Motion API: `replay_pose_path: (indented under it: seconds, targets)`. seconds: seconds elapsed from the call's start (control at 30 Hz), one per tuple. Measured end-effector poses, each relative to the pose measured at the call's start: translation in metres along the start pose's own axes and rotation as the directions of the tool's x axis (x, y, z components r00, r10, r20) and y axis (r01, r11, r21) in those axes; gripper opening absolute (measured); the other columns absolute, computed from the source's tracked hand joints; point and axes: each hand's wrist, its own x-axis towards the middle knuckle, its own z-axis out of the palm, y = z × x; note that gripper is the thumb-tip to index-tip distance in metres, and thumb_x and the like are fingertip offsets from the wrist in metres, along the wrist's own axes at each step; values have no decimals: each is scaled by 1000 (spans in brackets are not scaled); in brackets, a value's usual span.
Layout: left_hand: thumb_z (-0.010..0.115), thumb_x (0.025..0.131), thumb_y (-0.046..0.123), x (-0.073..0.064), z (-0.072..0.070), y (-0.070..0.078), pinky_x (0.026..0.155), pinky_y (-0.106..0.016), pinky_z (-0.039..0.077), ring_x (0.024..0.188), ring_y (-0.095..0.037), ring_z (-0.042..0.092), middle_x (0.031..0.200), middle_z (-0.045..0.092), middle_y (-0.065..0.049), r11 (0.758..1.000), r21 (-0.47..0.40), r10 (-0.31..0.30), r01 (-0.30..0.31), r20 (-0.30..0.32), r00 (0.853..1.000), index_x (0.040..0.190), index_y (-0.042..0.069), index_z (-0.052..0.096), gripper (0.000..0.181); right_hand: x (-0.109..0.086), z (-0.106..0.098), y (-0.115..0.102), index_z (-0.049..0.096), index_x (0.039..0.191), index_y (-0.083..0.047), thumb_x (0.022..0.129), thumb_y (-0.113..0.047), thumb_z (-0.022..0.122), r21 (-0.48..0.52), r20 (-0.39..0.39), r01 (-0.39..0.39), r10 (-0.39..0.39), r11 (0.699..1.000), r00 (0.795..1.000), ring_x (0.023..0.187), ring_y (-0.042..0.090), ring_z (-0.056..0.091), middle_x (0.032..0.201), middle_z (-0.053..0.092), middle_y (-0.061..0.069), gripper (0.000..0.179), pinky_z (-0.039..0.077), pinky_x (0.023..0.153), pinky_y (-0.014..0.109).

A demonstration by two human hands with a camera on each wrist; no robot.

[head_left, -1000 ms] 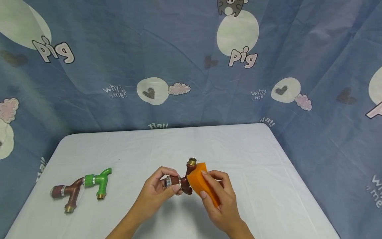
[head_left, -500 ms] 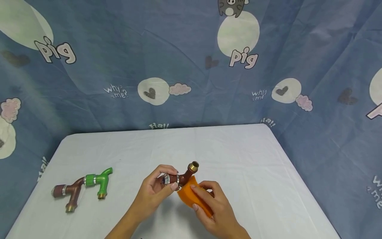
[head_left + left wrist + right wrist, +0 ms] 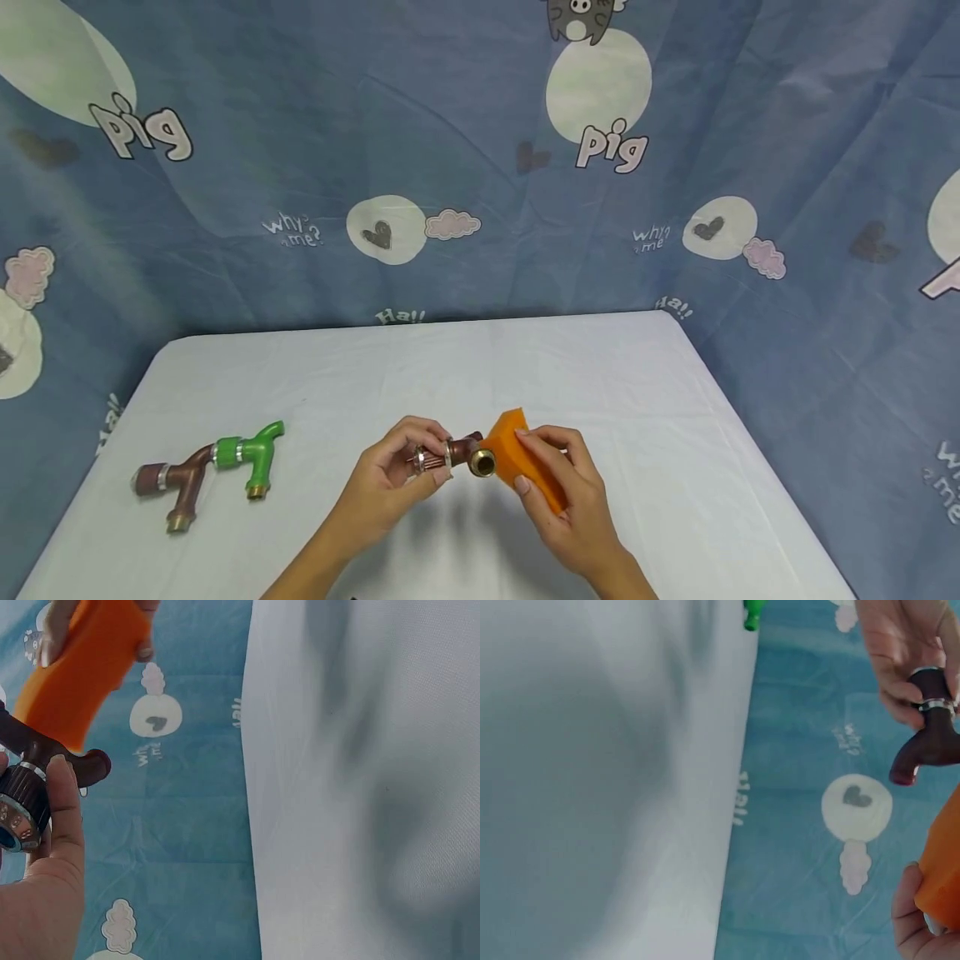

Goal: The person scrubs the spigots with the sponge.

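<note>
My left hand grips a dark brown faucet by its ribbed, silver-ringed knob, above the table. The brass threaded end faces toward me in the head view. In the left wrist view the faucet's curved spout points right, past the left fingertips. My right hand pinches an orange sponge-like pad between thumb and fingers, just right of the faucet. The pad overlaps the faucet body in the left wrist view; in the right wrist view the orange pad shows below the spout.
On the left of the white table lie another brown faucet and a green faucet, close together. A blue printed cloth hangs behind the table and along its sides.
The faucet has turned in my left hand, its brass end swinging from pointing up and away to facing me. The orange pad dipped toward the near side, then moved back up and right.
</note>
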Motion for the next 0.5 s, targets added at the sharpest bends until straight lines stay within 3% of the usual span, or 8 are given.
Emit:
replay_pose_path:
  seconds: [0.23,0.5]
  targets:
    - [75,93,-6,0,-1,-4,89,-28,58,109,-26,62,128,58,-14,994,105,-9,8,10,1000,109,10,66,24,4,1,-3,66,138,-7,90,-1,75,27,-9,23,-22,999,1000,111,26,59,131,56,16,49,57,89,26]
    - [76,95,0,-1,0,-2,92,-29,58,111,-26,64,128,60,-15,990,133,-55,54,-2,999,112,11,66,22,4,2,-5,69,136,-9,106,-29,64,-90,64,146,-140,985,988,113,29,55,133,55,20,35,51,96,20]
